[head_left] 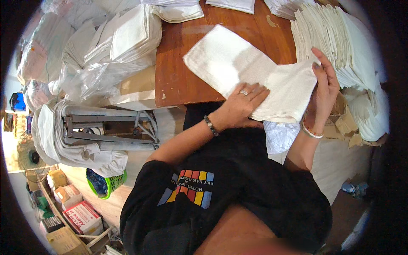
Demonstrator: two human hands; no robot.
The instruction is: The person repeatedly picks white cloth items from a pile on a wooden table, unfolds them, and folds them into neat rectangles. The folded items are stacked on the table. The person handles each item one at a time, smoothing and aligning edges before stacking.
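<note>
A folded white cloth (220, 60) lies slantwise on the brown wooden table (178, 86), and its near part reaches past the table's front edge. My left hand (244, 102), with a ring and a dark bead bracelet, lays its fingers over the cloth's near edge, the thumb lower down by the hem. At the cloth's right end, my right hand (325, 83) holds the edge between thumb and fingers. Below the cloth hangs a crinkled white sheet (282, 137), perhaps plastic; its upper part is hidden.
Tall stacks of folded white cloths (325, 41) stand at right; more cloth piles (134, 32) and clear plastic (92, 79) lie at left. An ironing board (105, 111) draped with cloth stands below them. Also at left are a green basket (116, 183), a fan (33, 156) and boxes (83, 218).
</note>
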